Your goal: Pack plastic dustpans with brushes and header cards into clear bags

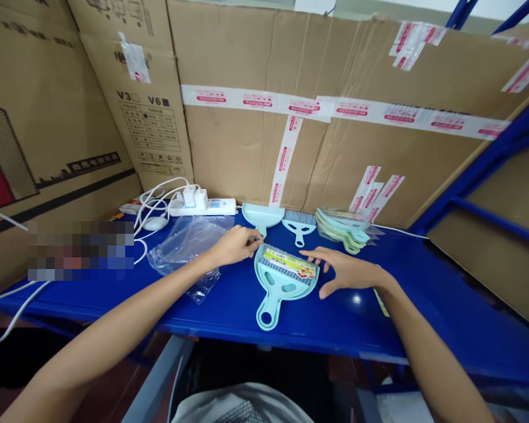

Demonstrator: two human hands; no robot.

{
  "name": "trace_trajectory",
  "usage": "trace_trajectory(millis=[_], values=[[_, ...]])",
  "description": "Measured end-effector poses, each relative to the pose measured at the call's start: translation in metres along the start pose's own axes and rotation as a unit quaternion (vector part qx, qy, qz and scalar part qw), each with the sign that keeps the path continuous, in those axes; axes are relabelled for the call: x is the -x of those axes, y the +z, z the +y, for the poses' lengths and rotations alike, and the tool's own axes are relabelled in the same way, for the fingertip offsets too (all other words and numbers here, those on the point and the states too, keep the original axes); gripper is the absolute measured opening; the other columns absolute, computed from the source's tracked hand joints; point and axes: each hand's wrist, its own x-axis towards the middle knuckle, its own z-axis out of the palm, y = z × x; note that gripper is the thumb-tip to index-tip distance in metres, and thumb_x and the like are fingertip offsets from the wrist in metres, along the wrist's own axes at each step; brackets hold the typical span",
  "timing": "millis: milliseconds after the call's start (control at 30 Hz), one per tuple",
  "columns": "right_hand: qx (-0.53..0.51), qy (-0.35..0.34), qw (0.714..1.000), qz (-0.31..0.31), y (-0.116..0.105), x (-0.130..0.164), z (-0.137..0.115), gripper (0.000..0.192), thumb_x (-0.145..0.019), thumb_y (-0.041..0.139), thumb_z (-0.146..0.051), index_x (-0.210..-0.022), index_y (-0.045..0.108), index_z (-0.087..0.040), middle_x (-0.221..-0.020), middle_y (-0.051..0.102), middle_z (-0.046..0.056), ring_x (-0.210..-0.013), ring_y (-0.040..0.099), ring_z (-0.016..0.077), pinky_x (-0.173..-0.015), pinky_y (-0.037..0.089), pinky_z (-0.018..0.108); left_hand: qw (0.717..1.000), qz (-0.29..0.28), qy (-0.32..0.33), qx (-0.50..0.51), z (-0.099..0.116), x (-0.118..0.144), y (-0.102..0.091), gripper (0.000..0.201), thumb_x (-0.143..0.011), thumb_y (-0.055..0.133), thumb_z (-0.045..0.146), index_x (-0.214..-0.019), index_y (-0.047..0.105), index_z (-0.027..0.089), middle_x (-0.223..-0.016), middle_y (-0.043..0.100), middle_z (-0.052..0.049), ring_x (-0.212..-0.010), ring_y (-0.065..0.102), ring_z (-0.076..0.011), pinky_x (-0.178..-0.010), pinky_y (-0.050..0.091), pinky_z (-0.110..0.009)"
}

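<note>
A light-blue dustpan lies on the blue table with a small grey-bristled brush nested in it, handles toward me. Across the bristles sits a yellow-green printed label card. My left hand is closed in a pinch at the far left corner of the dustpan; what its fingertips hold, if anything, is too small to make out. To the right of the dustpan, my right hand is open, thumb and fingers apart, its fingertips near the far right corner. Clear plastic bags lie under and beside my left forearm.
Along the back are another dustpan, a separate brush and a stack of bagged dustpan sets. A white power strip with cables stands back left. Cardboard walls enclose the table. Part of another card shows beside my right wrist.
</note>
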Motion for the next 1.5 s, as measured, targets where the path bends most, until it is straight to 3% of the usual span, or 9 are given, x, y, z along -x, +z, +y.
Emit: trace_trajectory(millis=[167, 400, 633, 833, 967, 1067, 1267, 1400, 1500], values=[[0.038, 0.014, 0.999, -0.001, 0.013, -0.007, -0.012, 0.12, -0.075, 0.083, -0.07, -0.172, 0.03, -0.024, -0.129, 0.056, 0.013, -0.124, 0.055, 0.0368, -0.109, 0.046, 0.05, 0.994, -0.059, -0.037, 0.09, 0.01, 0.008, 0.003, 0.033, -0.101, 0.057, 0.046, -0.108, 0.07, 0.016, -0.058, 0.071, 0.001, -0.042, 0.066, -0.0173, -0.049, 0.045, -0.025], [0.0, -0.033, 0.999, -0.019, 0.01, -0.001, -0.012, 0.101, -0.086, 0.077, -0.059, -0.171, 0.031, -0.027, -0.139, 0.057, 0.014, -0.125, 0.058, 0.0326, -0.108, 0.049, 0.048, 0.985, -0.119, -0.082, 0.094, 0.005, 0.011, 0.012, 0.056, -0.099, 0.058, 0.032, -0.148, 0.049, 0.006, -0.067, 0.072, 0.0, -0.049, 0.072, -0.0197, -0.041, 0.046, -0.022], [-0.063, -0.051, 0.997, -0.011, 0.001, 0.002, -0.002, 0.086, -0.09, 0.074, -0.052, -0.165, 0.044, -0.023, -0.137, 0.065, 0.014, -0.122, 0.063, 0.0285, -0.097, 0.057, 0.041, 0.98, -0.128, -0.102, 0.115, 0.003, 0.01, 0.012, 0.036, -0.103, 0.055, 0.036, -0.121, 0.071, 0.008, -0.066, 0.075, -0.004, -0.048, 0.073, -0.0191, -0.045, 0.052, -0.022], [-0.127, -0.041, 0.991, 0.027, 0.004, -0.005, 0.007, 0.064, -0.102, 0.06, -0.056, -0.154, 0.057, -0.019, -0.131, 0.071, 0.015, -0.109, 0.069, 0.0244, -0.095, 0.058, 0.042, 0.958, -0.117, -0.116, 0.234, -0.005, 0.005, 0.018, 0.039, -0.097, 0.068, 0.039, -0.122, 0.075, 0.01, -0.082, 0.078, -0.007, -0.056, 0.076, -0.019, -0.046, 0.055, -0.021], [-0.247, -0.002, 0.963, 0.111, 0.018, -0.023, 0.004, 0.064, -0.102, 0.056, -0.064, -0.147, 0.061, -0.018, -0.112, 0.072, 0.013, -0.085, 0.069, 0.02, -0.07, 0.062, 0.034, 0.948, -0.107, -0.089, 0.287, -0.002, 0.004, 0.017, 0.042, -0.096, 0.07, 0.041, -0.126, 0.077, 0.012, -0.086, 0.078, -0.007, -0.053, 0.073, -0.016, -0.049, 0.059, -0.024], [-0.338, 0.013, 0.932, 0.132, 0.026, -0.031, -0.003, 0.067, -0.099, 0.063, -0.064, -0.152, 0.057, -0.023, -0.103, 0.07, 0.009, -0.074, 0.065, 0.0158, -0.051, 0.053, 0.023, 0.938, -0.108, -0.083, 0.319, 0.001, 0.004, 0.013, 0.043, -0.096, 0.07, 0.04, -0.126, 0.078, 0.011, -0.083, 0.077, -0.007, -0.053, 0.07, -0.015, -0.051, 0.06, -0.026], [-0.487, 0.037, 0.866, 0.105, 0.032, -0.031, -0.014, 0.076, -0.097, 0.072, -0.055, -0.165, 0.043, -0.036, -0.097, 0.076, 0.004, -0.077, 0.073, 0.0187, -0.06, 0.06, 0.027, 0.915, -0.08, -0.082, 0.388, 0.001, 0.002, 0.009, 0.042, -0.092, 0.076, 0.036, -0.125, 0.079, 0.011, -0.088, 0.078, -0.009, -0.055, 0.066, -0.0122, -0.051, 0.058, -0.027], [-0.526, 0.046, 0.847, 0.061, 0.034, -0.034, -0.02, 0.091, -0.09, 0.083, -0.044, -0.168, 0.038, -0.031, -0.105, 0.081, 0.008, -0.078, 0.077, 0.0213, -0.061, 0.063, 0.029, 0.922, -0.068, -0.078, 0.372, 0.006, -0.001, 0.013, 0.045, -0.091, 0.078, 0.042, -0.121, 0.078, 0.008, -0.078, 0.075, -0.007, -0.05, 0.063, -0.0129, -0.049, 0.055, -0.027], [-0.528, 0.025, 0.846, 0.071, 0.031, -0.034, -0.022, 0.1, -0.084, 0.09, -0.036, -0.168, 0.037, -0.025, -0.106, 0.083, 0.01, -0.079, 0.079, 0.0213, -0.063, 0.064, 0.027, 0.937, -0.074, -0.063, 0.337, 0.002, -0.003, -0.002, 0.049, -0.098, 0.066, 0.054, -0.114, 0.076, 0.008, -0.078, 0.075, -0.01, -0.055, 0.067, -0.0163, -0.054, 0.057, -0.03]])
